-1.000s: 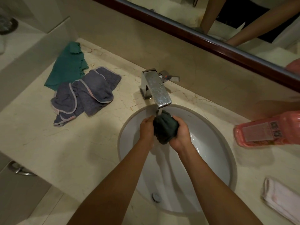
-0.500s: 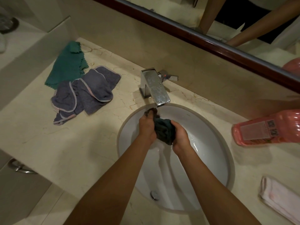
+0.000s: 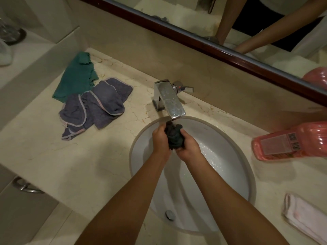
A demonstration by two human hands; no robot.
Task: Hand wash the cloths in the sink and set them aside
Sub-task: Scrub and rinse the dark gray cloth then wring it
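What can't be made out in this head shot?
- Dark cloth: bunched between left hand and right hand; its size and shape hidden.
- Water flow from the tap: too faint to confirm.
- Pink bottle: cut off by the right edge; label too small.
- White towel: cut off at the lower right corner.

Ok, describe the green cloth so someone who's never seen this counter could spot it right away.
Start at the chrome faucet behind the round sink and look left along the marble counter. The green cloth lies flat near the back corner, partly under the grey pink-edged cloths. It alone is teal with zigzag-cut edges.
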